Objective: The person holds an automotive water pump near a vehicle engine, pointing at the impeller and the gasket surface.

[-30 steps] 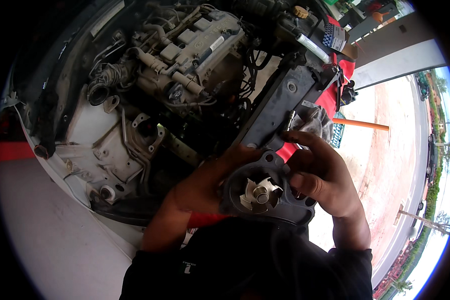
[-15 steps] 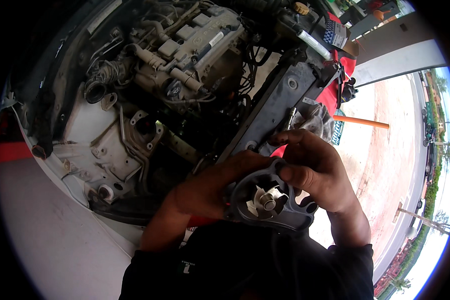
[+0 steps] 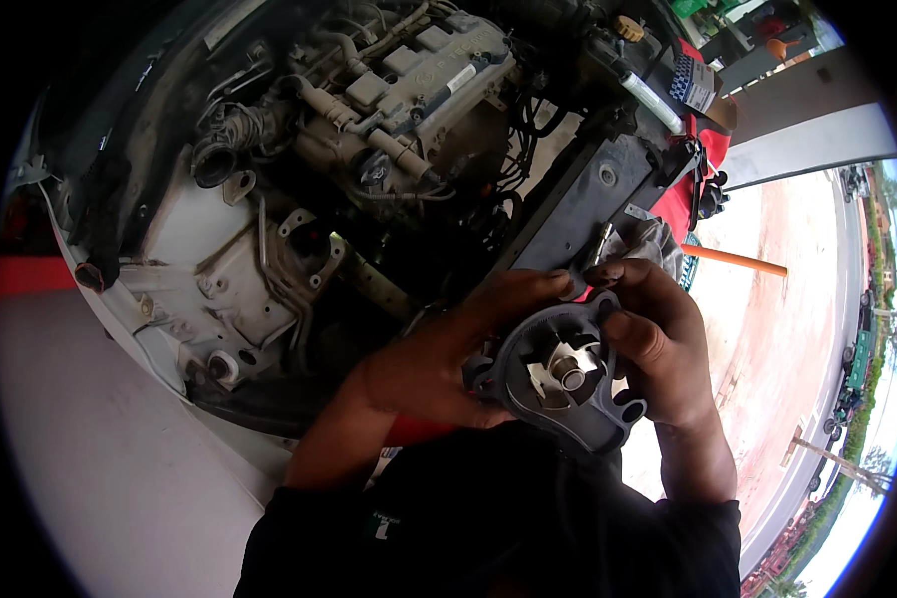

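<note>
Between my two hands is a water pump (image 3: 571, 375), a dark grey housing with a shiny bladed impeller facing up toward me. My left hand (image 3: 448, 349) grips its left side, the thumb and fingers curled round the edge. On the upper right rim, my right hand (image 3: 658, 344) pinches the housing between thumb and fingers. The pump is held in front of my dark shirt, near the car's front edge. Its underside is hidden.
Ahead lies an open engine bay with a dusty engine (image 3: 434, 70) and a loose air hose (image 3: 214, 159). A socket tool (image 3: 602, 242) and a grey rag (image 3: 653, 244) rest beyond my right hand. An orange bar (image 3: 738, 261) sticks out to the right. A box (image 3: 695, 82) stands farther back.
The pump has shifted slightly right and tilted, so its impeller faces me more squarely. My left fingers have moved up along its far edge. The whole view has shifted a little.
</note>
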Demonstrator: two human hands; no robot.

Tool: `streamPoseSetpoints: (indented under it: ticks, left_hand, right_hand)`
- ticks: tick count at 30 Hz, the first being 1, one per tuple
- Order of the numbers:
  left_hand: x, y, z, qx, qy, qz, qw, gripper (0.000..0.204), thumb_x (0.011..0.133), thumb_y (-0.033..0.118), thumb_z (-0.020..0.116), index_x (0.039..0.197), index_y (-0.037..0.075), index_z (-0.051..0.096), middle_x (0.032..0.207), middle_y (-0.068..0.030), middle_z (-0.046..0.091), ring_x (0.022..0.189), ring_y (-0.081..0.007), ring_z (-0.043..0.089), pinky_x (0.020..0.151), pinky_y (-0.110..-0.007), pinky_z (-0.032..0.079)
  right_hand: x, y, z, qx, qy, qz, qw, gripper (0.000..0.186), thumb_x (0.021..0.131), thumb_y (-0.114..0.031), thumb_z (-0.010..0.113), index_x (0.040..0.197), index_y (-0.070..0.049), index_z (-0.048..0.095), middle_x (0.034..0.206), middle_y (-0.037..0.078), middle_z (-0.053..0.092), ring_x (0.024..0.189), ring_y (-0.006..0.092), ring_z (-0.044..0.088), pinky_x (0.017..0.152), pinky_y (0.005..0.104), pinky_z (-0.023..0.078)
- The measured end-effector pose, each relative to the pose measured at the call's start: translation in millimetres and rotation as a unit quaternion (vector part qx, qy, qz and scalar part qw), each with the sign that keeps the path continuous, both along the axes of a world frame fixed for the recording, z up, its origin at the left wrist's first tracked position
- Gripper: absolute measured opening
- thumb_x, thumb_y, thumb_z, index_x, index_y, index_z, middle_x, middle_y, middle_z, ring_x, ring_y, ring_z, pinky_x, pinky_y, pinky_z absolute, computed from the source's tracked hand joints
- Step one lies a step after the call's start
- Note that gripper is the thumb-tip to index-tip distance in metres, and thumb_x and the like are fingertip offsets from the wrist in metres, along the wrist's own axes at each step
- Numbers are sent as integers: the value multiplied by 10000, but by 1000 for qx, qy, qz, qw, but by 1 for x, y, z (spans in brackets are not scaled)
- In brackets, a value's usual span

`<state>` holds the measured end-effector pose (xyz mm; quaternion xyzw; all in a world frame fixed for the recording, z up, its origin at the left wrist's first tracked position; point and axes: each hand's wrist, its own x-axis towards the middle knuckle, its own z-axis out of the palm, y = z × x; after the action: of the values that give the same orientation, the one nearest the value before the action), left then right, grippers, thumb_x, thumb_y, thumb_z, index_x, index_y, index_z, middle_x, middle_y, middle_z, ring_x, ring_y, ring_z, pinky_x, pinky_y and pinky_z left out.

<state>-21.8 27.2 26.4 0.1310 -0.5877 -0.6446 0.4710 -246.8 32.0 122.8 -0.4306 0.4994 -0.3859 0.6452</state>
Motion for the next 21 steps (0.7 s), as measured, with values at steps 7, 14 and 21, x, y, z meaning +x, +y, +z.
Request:
streamPoseSetpoints:
  ticks: [7, 14, 21]
  left_hand:
    - [-17, 10, 4, 201, 157, 12, 967, 835, 966, 451, 620, 1591, -8, 311, 1613, -168, 378, 1424, -284, 493, 1173, -423, 415]
    - [-18, 15, 6, 295, 71, 79, 950, 653, 1003, 375, 453, 1491, -59, 447, 1447, -168, 580, 1312, -251, 591, 1120, -382, 457]
    - [-12, 14, -1, 220, 2, 68, 973, 609, 1007, 341, 407, 1451, -67, 494, 1368, -168, 622, 1267, -231, 612, 1090, -358, 475]
  right_hand:
    - [13, 0, -11, 42, -27, -121, 991, 414, 967, -161, 684, 1331, -8, 560, 987, 54, 656, 772, 91, 625, 621, 222, 495]
    - [21, 6, -15, 26, 18, -66, 997, 463, 993, -234, 700, 1329, 38, 532, 911, 37, 648, 793, 87, 619, 657, 216, 485]
    - [22, -18, -2, -40, 176, 76, 981, 488, 959, -255, 783, 1292, 30, 569, 780, 0, 610, 721, 45, 550, 640, 223, 430]
